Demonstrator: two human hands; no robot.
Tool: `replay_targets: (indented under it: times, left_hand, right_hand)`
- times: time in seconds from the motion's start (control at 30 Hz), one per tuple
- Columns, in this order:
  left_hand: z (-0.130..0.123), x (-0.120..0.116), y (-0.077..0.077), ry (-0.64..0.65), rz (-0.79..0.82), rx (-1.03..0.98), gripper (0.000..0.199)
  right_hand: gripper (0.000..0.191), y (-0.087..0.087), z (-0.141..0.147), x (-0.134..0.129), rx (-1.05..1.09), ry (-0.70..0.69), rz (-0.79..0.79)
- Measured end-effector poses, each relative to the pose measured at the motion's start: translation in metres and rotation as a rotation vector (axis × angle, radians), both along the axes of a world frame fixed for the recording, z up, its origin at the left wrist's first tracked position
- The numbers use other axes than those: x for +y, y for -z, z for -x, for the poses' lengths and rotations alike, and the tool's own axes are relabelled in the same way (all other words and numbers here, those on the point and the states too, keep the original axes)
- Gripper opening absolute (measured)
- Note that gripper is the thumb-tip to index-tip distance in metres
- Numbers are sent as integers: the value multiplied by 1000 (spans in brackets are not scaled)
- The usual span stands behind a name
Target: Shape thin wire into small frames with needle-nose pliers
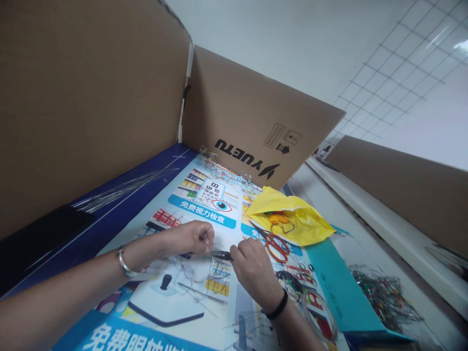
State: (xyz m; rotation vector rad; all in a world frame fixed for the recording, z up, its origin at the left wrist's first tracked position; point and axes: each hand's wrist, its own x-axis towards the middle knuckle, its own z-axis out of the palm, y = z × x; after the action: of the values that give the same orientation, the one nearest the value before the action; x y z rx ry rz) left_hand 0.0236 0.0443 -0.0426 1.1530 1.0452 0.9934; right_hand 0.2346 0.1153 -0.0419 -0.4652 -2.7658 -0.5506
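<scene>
My left hand (195, 237), with a silver bangle at its wrist, has its fingers pinched on a thin wire whose ends are too fine to follow. Close to its fingertips is the tip of the dark pliers (221, 255). Those pliers are gripped in my right hand (252, 265), which wears a black band. Thin looped wire (195, 279) hangs or lies below both hands, over the printed poster. Orange-handled scissors (277, 247) lie just beyond my right hand, beside a yellow bag (298, 219) with orange items in its opening.
Cardboard panels (241, 107) stand at the left and back. Straight wires (127, 187) lie on the blue strip at left. A roll of clear tape (319, 316) is at lower right, near a teal folder (341, 282) and a tangled wire pile (387, 297). Loose wires (248, 181) lie along the poster's far edge.
</scene>
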Motion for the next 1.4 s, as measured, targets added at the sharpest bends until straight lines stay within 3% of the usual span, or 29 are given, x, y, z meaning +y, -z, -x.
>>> replay_targets:
  times: [0.53,0.8,0.97,1.4]
  left_hand:
    - [1,2,11,-12,53,-120,24]
    - [1,4,11,-89,0,-27,19]
    - [1,5,11,-100,-22,11,17]
    - [-8,6,4,-242,-105,205,15]
  right_hand:
    - [14,8,1,0,73,3,-4]
    - [9,17,1,3,121,72,321]
    - [6,16,1,5,133,38,413]
    - [7,13,3,-4,169,102,275]
